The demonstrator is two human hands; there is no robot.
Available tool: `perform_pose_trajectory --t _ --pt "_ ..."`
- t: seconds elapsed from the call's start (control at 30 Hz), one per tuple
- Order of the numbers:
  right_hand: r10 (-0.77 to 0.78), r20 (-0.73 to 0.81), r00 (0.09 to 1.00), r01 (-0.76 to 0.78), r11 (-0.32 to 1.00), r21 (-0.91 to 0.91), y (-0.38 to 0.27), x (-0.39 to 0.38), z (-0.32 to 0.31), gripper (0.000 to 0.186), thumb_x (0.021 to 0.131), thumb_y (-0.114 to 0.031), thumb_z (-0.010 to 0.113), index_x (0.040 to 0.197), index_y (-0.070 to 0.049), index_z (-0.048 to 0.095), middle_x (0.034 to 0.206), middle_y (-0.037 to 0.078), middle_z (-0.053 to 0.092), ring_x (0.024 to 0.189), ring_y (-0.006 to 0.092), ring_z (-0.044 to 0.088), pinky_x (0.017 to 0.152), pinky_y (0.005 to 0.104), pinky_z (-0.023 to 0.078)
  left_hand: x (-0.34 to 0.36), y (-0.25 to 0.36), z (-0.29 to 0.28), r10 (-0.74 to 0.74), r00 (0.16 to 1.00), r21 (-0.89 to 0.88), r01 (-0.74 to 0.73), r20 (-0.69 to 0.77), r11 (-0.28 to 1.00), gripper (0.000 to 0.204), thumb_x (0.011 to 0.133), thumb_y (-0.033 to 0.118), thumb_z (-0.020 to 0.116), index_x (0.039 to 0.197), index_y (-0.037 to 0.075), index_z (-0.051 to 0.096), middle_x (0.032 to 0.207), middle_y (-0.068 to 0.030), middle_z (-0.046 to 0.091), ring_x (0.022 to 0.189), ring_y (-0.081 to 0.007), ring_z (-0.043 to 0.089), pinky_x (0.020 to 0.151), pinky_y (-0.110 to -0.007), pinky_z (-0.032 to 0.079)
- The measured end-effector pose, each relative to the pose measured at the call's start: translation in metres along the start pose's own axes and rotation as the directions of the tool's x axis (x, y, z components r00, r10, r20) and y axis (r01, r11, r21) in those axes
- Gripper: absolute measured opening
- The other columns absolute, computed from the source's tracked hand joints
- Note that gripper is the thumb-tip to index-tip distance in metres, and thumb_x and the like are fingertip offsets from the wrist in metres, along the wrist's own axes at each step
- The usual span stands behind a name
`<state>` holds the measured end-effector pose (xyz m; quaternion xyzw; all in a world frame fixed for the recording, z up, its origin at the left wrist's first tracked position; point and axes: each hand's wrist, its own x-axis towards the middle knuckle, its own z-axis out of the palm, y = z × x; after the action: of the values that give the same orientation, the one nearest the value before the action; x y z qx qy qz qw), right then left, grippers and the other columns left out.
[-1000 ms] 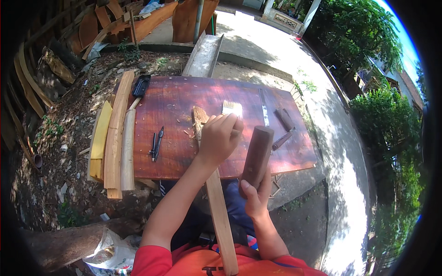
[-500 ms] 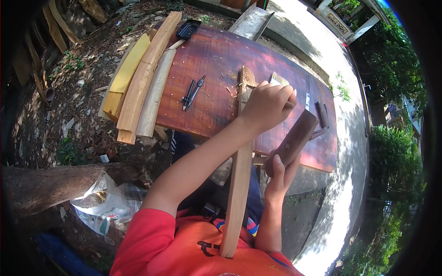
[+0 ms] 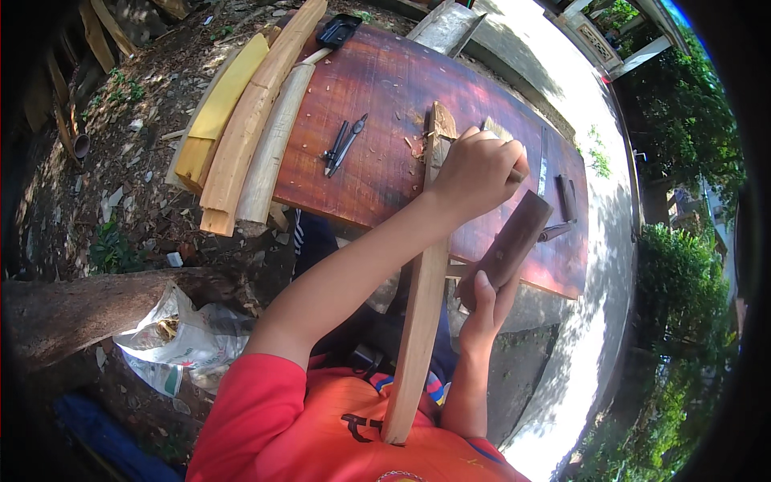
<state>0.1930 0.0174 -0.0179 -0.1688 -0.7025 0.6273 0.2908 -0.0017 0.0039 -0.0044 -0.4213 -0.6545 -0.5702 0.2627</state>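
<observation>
My left hand (image 3: 480, 170) is closed in a fist over the far part of a long pale timber piece (image 3: 426, 313). It grips a chisel-like tool whose dark handle end (image 3: 516, 174) pokes out beside the fingers; the blade is hidden. The timber runs from the tabletop back to my shirt, with a cut near its far end. In my right hand (image 3: 484, 309), a dark brown wooden block (image 3: 510, 241) is held tilted, thumb along its near end. Its upper end stands just right of and below the left fist, apart from it.
On the reddish-brown table (image 3: 385, 80) lie a pair of compasses (image 3: 346, 147), wood shavings (image 3: 414, 147), a brush (image 3: 498, 128), a metal ruler (image 3: 544, 157) and a dark wooden piece (image 3: 567, 198). Several timber strips (image 3: 255, 120) rest along its left edge. A white sack (image 3: 181, 341) sits lower left.
The whole view has shifted slightly. The dark block in my right hand is a little closer to the left fist. Both hands keep their grips.
</observation>
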Motion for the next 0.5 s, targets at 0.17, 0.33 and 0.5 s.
perform_pose_trajectory --t 0.17,0.33,0.5 --pt "0.023 0.026 0.999 -0.024 1.0 0.012 -0.008 -0.002 -0.004 0.038 0.093 -0.013 0.058 0.127 -0.001 0.045 0.095 0.006 0.058 0.075 0.0103 0.053 0.065 0.0249 0.044 0.001 0.0 0.0 -0.015 1.0 0.011 0.016 -0.017 1.0 0.013 0.08 0.006 0.064 0.076 0.011 0.052 0.065 -0.0088 0.056 0.067 -0.032 0.059 0.066 -0.044 0.042" --pt "-0.063 -0.021 0.998 0.062 0.997 -0.039 -0.016 0.002 -0.002 0.048 0.091 -0.015 0.058 0.134 0.002 0.042 0.092 0.007 0.058 0.07 0.0114 0.053 0.064 0.0254 0.044 0.001 0.0 -0.002 -0.006 1.0 -0.006 0.006 0.005 1.0 0.012 0.081 0.006 0.063 0.078 0.01 0.052 0.065 -0.0098 0.055 0.068 -0.0337 0.058 0.066 -0.045 0.042" --pt "-0.244 -0.103 0.964 0.245 0.97 0.0 -0.03 0.001 0.006 0.074 0.089 -0.031 0.054 0.147 0.009 0.033 0.079 0.009 0.058 0.065 0.0123 0.053 0.062 0.0245 0.043 0.001 -0.001 -0.003 -0.02 1.0 0.002 0.02 0.007 1.0 0.012 0.082 0.006 0.063 0.077 0.01 0.052 0.066 -0.0105 0.055 0.068 -0.035 0.057 0.067 -0.046 0.044"
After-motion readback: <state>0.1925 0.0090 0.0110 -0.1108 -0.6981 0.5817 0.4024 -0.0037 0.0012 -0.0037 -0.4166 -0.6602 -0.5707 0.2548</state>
